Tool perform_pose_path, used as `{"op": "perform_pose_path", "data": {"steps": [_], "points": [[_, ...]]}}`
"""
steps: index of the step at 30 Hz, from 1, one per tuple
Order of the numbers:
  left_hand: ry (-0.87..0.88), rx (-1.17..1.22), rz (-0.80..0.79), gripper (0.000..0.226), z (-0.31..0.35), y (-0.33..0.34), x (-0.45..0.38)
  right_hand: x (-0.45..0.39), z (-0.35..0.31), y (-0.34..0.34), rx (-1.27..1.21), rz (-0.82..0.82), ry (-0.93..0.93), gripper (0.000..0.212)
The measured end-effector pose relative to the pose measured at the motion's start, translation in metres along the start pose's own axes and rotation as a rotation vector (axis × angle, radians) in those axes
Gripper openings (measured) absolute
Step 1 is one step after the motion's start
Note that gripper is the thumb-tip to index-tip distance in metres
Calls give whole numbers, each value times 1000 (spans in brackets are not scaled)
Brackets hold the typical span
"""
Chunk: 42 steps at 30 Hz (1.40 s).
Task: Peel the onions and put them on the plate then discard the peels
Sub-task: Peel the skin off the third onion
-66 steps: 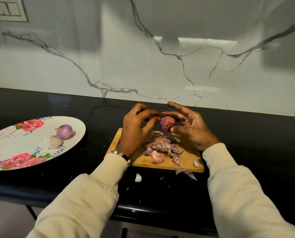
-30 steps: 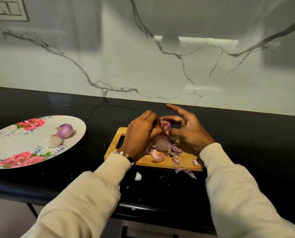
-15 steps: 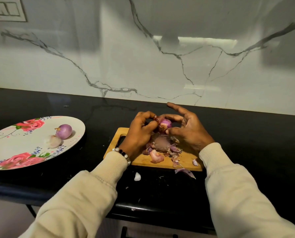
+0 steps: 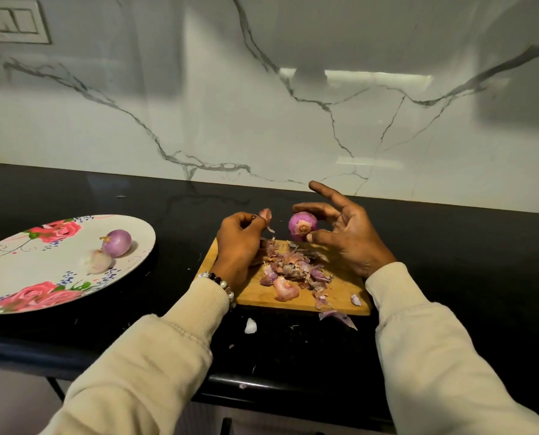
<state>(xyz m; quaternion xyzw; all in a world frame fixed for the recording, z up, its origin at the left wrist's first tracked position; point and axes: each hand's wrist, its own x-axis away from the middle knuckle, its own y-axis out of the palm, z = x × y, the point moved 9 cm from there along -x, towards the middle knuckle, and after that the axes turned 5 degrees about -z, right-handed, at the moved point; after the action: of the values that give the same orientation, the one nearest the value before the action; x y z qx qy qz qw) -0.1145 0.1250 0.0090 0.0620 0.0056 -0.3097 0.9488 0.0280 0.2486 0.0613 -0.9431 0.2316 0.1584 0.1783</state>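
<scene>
Peeling is the step in hand: above the cutting board (image 4: 340, 298), the right hand (image 4: 348, 235) pinches the onion (image 4: 302, 226) while the left hand (image 4: 238, 238) pinches a torn peel (image 4: 265, 215), which likely needs dropping before stripping further.

purple onion (image 4: 302, 227) held above board | two onions (image 4: 116, 243) on plate (image 4: 16, 277) | peels (image 4: 293, 268) heaped on board

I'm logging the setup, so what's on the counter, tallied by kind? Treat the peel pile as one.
Onions: 3, one purple and one pale on the plate, one in the right hand
Plate: 1
Cutting board: 1
Peel pile: 1
Total: 6
</scene>
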Motion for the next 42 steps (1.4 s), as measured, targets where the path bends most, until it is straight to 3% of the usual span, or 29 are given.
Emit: {"op": "perform_pose_path", "data": {"steps": [2,5,7,10,15,19,25,32,42], "points": [[146,-181,22,6,10,-2,-3,0,0,0,2,-3,2,84],[355,-384,7,10,28,6,5,-1,0,2,13,-7,3,87],[425,-385,14,10,37,8,13,-1,1,3,13,-20,10,88],[407,-202,-102,9,42,15,21,-1,2,5,-9,-41,21,89],[367,-159,-254,24,37,28,27,-1,2,7,-14,-67,23,89],[332,-138,-284,19,35,30,27,-1,2,3,-32,-27,17,86],[259,-108,-298,15,29,31,23,-2,4,3,-68,-38,34,64],[265,-138,-351,15,24,37,23,-3,8,2,-73,-33,59,60],[301,-149,-253,17,28,29,21,-5,11,12,-283,-95,40,48]]}}
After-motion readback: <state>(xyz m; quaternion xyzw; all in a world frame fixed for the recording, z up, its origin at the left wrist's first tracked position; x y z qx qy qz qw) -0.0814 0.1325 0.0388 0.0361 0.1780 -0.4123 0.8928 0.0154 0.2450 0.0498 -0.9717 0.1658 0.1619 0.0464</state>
